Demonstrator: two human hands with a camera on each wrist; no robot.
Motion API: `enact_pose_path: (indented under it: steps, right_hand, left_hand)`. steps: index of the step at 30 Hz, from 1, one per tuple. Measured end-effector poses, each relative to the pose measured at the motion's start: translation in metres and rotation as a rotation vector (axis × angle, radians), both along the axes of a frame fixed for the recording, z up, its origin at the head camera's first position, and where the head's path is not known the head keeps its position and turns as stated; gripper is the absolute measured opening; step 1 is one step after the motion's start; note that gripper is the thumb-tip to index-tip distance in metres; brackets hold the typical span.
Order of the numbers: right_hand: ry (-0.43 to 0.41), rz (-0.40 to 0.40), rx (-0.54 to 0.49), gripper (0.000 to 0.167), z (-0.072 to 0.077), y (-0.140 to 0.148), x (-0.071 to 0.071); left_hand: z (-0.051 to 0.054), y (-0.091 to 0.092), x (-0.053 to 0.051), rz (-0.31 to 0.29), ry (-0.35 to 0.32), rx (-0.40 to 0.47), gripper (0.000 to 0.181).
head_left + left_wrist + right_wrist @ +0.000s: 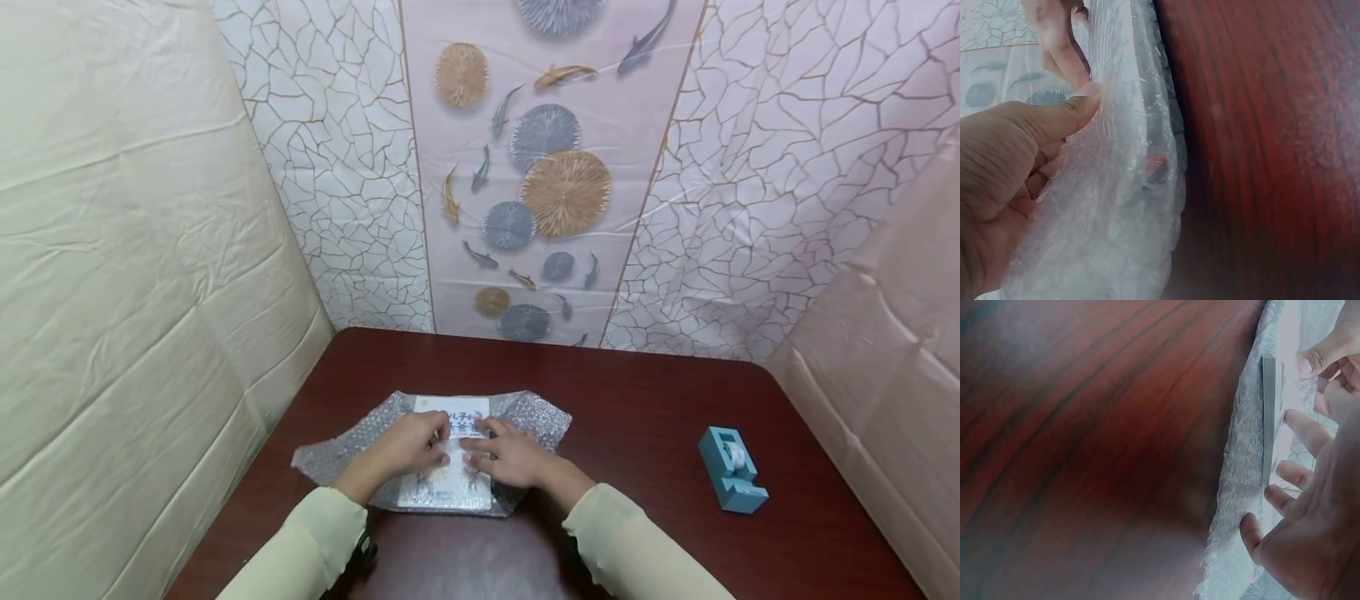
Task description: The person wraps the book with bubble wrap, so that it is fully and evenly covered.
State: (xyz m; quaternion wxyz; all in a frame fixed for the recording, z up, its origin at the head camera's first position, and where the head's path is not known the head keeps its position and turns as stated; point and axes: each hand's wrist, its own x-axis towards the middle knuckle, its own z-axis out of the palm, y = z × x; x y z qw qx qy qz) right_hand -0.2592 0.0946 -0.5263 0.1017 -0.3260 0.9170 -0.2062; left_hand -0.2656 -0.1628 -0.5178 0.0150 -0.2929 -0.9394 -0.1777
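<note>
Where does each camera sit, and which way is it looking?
Head: sits on the head, looking forward and down at the table, book and bubble wrap; left fingers, right fingers and sleeves show.
Left wrist: sits there, looking along the bubble wrap; left fingers are close, right fingers farther.
Right wrist: sits there, looking at the book's edge; right fingers are close, left fingers farther.
Shared: both wrist views show bubble wrap and table.
</note>
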Motion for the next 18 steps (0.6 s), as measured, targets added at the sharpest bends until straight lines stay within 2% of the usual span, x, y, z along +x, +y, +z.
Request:
enact_pose_path:
  steps: [4,10,14,18]
  right_hand:
    - [0.016,0.001,0.055,0.068,0.0005,-0.0019,0.0011]
    - [0.046,0.007,0.075,0.072,-0.0021,-0.0027,0.0019]
    - [0.052,0.002,0.076,0.076,-0.0028,-0.0024,0.0027]
    - [0.064,0.021,0.079,0.076,-0.0032,-0.0025,0.0034]
  left_hand:
    - [0.0002,0.0006,-0.0018,0.012,-0.034,0.002,0.029]
    - [-0.003,-0.0017,-0.0042,-0.006,-0.039,0.044,0.027]
    - [-0.0045,-0.0031,-0.0062,-0.033,-0.02,0.092,0.026]
    - [-0.003,-0.0033,-0.0065,-0.032,-0.039,0.125,0.025]
